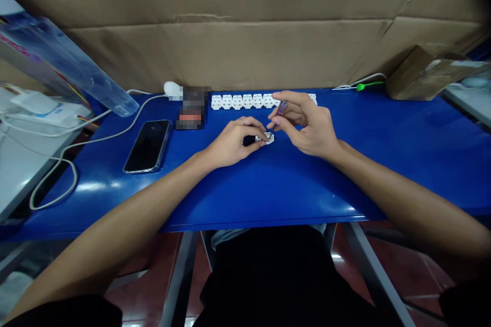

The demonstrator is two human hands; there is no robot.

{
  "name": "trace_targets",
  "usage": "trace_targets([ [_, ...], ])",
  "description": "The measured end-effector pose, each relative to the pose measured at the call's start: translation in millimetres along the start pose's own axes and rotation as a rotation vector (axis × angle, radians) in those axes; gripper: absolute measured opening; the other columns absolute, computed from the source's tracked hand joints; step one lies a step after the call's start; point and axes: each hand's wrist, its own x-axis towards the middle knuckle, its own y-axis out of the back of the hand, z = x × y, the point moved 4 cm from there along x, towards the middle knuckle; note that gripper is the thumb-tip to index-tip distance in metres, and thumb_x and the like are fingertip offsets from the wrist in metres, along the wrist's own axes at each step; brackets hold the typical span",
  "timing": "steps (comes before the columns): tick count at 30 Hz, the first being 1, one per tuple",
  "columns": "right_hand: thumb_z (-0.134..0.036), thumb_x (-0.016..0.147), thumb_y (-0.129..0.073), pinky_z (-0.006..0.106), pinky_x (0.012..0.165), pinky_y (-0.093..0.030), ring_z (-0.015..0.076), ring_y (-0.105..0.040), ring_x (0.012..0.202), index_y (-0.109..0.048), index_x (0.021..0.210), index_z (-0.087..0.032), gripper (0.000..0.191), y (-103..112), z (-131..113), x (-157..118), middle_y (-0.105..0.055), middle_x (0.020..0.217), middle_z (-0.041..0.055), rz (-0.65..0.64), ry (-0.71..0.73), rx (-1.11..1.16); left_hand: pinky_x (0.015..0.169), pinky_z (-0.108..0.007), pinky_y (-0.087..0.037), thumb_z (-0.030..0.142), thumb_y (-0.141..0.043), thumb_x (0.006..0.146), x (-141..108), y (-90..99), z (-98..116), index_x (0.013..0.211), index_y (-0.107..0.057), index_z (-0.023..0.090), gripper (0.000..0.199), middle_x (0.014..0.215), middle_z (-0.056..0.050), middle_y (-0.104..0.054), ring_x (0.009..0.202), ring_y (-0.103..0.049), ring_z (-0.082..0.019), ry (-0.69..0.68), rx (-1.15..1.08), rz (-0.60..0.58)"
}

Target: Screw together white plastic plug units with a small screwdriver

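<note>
My left hand (238, 140) rests on the blue table with its fingers closed on a small white plastic part (270, 138), pinning it near the tabletop. My right hand (307, 122) pinches a small screwdriver (282, 108) with a clear purple handle. Its thin shaft points down at the white part; whether the tip touches cannot be made out. Behind the hands stands a row of several similar white plastic parts (247, 100), its right end partly hidden by my right hand.
A phone (147, 146) lies left on the blue table (253, 194), near a blurred-out dark pack (194, 107) and a white cable (115, 139). A cardboard box (416, 74) stands at the back right. Cardboard (245, 51) walls the back edge.
</note>
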Motion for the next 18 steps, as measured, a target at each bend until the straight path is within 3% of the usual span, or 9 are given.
trace_targets([
  [8,-0.04,0.121,-0.06,0.036,0.088,-0.081,0.0195,-0.09,0.099,-0.056,0.17,-0.038,0.049,1.7,1.5,-0.2,-0.081,0.128,0.0037,-0.084,-0.013,0.038,0.111,-0.047,-0.066,0.027,-0.08,0.109,0.3,0.3,-0.9,0.114,-0.092,0.029,0.014,0.128,-0.007,-0.086,0.121,-0.083,-0.027,-0.014,-0.024,0.004],
  [12,-0.034,0.117,-0.066,0.036,0.089,-0.081,0.0192,-0.09,0.096,-0.064,0.165,-0.038,0.048,2.9,-2.2,0.8,-0.084,0.124,0.0019,-0.042,0.013,-0.003,0.111,-0.046,-0.067,0.025,-0.079,0.109,-0.2,0.5,-0.3,0.114,-0.092,0.029,0.015,0.128,-0.007,-0.086,0.12,-0.083,-0.027,-0.029,-0.023,0.008],
  [18,-0.037,0.109,-0.078,0.042,0.086,-0.083,0.0228,-0.09,0.097,-0.077,0.153,-0.037,0.044,5.4,-6.8,3.7,-0.088,0.135,0.0016,0.018,0.023,-0.07,0.111,-0.046,-0.067,0.026,-0.08,0.11,0.1,0.6,0.1,0.115,-0.092,0.029,0.014,0.129,-0.007,-0.086,0.12,-0.083,-0.027,-0.021,-0.009,-0.002],
])
